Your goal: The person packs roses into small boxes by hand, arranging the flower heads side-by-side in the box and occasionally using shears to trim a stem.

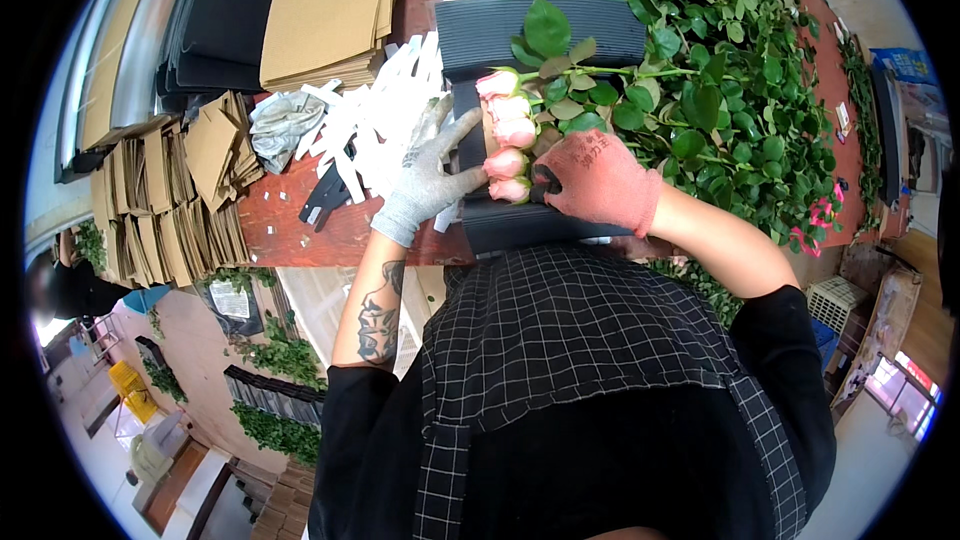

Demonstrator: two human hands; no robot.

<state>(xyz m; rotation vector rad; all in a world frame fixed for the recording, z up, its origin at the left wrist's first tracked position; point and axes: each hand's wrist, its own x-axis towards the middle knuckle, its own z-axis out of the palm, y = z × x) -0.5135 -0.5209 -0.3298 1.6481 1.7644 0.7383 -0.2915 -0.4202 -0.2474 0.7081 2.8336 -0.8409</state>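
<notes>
Nearest, at the front edge of the worktop (300, 225), the right hand (598, 180) in a red-orange glove lies curled over the stems just below a row of about 4 pink rose buds (505, 135), its fingers closed down on the bunch and pressing it against a dark corrugated sheet (520, 225). The left hand (428, 175), in a grey glove, stands on the other side of the buds with its fingers spread fairly wide, their tips touching the sheet's edge and the outer blooms without gripping. The roses look light but fragile: petals bruise easily and stems bend, so the hold belongs on the stems under the heads, not on the blooms. Just left lie white paper strips (375, 105) and folded brown card pieces (165, 200). Farther back sit stacks of brown card sheets (325, 5) and a heap of green rose foliage (740, 70).
</notes>
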